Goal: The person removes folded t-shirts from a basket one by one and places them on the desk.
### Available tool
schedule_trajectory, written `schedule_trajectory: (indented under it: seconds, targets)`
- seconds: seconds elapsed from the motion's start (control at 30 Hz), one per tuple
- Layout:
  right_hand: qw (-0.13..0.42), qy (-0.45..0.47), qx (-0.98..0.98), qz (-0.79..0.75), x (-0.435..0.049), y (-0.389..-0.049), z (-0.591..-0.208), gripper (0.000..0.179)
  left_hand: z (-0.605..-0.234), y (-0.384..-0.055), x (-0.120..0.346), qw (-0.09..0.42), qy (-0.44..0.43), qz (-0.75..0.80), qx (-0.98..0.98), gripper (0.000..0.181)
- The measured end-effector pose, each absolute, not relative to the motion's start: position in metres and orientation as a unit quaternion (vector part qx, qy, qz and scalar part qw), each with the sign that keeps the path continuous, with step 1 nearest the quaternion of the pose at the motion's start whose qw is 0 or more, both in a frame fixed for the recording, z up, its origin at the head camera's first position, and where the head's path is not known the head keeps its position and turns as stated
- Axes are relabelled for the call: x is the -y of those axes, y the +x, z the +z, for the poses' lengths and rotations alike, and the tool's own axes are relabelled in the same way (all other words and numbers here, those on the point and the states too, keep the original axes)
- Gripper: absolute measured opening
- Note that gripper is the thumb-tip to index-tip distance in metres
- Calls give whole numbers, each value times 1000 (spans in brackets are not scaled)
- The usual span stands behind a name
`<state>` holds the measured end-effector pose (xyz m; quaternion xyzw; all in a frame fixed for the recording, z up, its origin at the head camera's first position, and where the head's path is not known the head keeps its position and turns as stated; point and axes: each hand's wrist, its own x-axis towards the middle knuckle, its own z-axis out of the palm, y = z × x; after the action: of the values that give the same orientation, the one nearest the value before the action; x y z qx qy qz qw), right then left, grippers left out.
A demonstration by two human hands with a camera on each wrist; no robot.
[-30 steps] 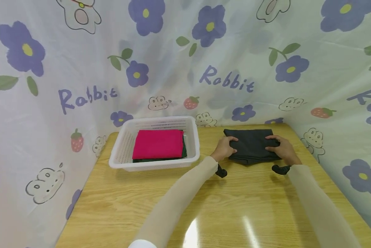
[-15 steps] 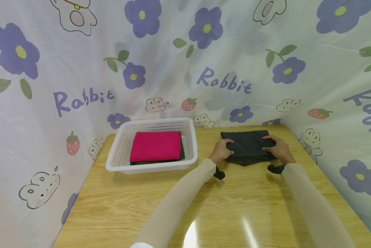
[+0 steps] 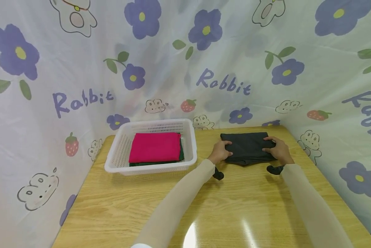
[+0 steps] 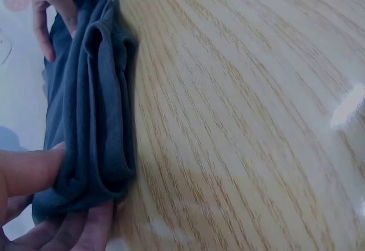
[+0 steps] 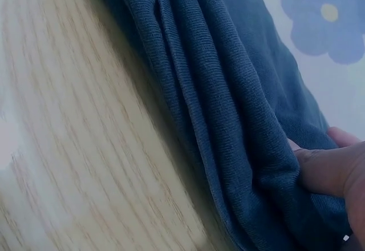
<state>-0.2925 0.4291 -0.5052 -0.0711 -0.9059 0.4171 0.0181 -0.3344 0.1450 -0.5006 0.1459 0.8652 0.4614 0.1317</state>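
Note:
A folded dark cloth garment (image 3: 246,146) lies on the wooden table at the back right, looking black in the head view and bluish in the wrist views. My left hand (image 3: 220,152) grips its left end. In the left wrist view, the left thumb (image 4: 34,170) lies on top of the layers and the fingers (image 4: 94,228) reach beneath them. The right hand (image 3: 280,150) holds the opposite end, its thumb (image 5: 325,168) against the fabric in the right wrist view; most of its other fingers are hidden there. Several stacked folds face the near side.
To the left stands a white perforated plastic basket (image 3: 111,162). Inside it a folded bright pink cloth (image 3: 155,147) lies on a dark green one (image 3: 182,153). A patterned curtain (image 3: 167,75) hangs behind and beside the wooden table (image 3: 235,203).
The head view has shifted slightly. Both hands stay on the ends of the folded garment, with little movement against the table.

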Motion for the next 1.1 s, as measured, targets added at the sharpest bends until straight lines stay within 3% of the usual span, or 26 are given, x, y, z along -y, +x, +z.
schedule_trajectory:
  seconds: [0.3, 0.67, 1.1]
  targets:
    - [26, -76, 927, 366, -418, -290, -503, 58, -499, -330, -135, 130, 158, 421, -884, 49]
    - [119, -60, 939, 316, -400, -284, -485, 52, -472, -326, -130, 70, 196, 361, -909, 27]
    - [60, -4, 901, 430, -368, -277, -456, 59, -429, -319, -107, 130, 273, 457, -837, 17]
